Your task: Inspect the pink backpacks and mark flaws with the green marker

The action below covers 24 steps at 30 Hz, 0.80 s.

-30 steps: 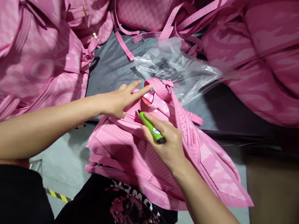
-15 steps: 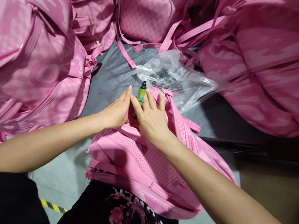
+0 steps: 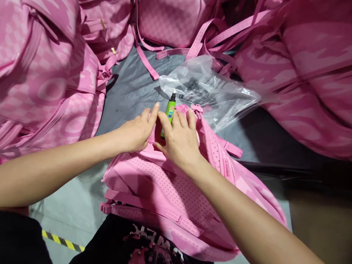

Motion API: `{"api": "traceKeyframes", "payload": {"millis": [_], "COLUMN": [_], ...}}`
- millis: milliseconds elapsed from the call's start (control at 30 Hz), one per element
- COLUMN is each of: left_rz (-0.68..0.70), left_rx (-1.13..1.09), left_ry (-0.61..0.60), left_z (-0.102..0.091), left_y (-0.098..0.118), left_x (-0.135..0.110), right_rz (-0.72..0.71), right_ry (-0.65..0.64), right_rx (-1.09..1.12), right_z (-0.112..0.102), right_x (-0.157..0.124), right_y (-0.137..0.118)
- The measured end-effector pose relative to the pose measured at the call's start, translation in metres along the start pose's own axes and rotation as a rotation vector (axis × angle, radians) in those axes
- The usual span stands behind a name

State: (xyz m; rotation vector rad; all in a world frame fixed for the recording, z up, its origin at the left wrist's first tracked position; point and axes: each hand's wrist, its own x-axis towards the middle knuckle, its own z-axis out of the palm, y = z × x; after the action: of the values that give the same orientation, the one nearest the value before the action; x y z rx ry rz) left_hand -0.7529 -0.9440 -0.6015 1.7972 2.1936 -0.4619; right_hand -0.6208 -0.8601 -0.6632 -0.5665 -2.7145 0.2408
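A pink backpack (image 3: 181,189) lies tilted in front of me against the table's edge, its dotted padded back and straps facing me. At its top my right hand (image 3: 181,141) rests with bent fingers, holding a green marker pen (image 3: 170,110) between the index and middle fingers. The pen's black collar and white tip point away from me. My left hand (image 3: 137,131) lies at the left of the bag's top, fingers stretched out and holding nothing. What the fingertips press on is partly hidden.
A clear plastic bag (image 3: 206,90) lies on the grey-covered table (image 3: 129,87) just past the backpack. Large pink backpacks stand at the left (image 3: 42,78) and right (image 3: 308,67), with a small pink bag (image 3: 171,21) behind. Loose straps (image 3: 148,62) trail across the cover.
My right hand, with the marker pen, has shifted slightly right, and its thumb has come out to the side. My left hand has barely moved.
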Motion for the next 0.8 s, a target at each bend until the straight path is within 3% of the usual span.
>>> {"api": "traceKeyframes", "payload": {"millis": [333, 800], "left_rz": [-0.015, -0.055], "left_rx": [-0.048, -0.043], "left_ry": [0.023, 0.073], "left_z": [0.0032, 0.006], "left_y": [-0.0047, 0.0016], "left_x": [0.0006, 0.0034], "right_rz": [0.049, 0.048], "right_ry": [-0.066, 0.012], "right_rx": [0.013, 0.045], "right_z": [-0.0007, 0.0043], "right_x": [0.0076, 0.0085], "right_y": [-0.0091, -0.0046]}}
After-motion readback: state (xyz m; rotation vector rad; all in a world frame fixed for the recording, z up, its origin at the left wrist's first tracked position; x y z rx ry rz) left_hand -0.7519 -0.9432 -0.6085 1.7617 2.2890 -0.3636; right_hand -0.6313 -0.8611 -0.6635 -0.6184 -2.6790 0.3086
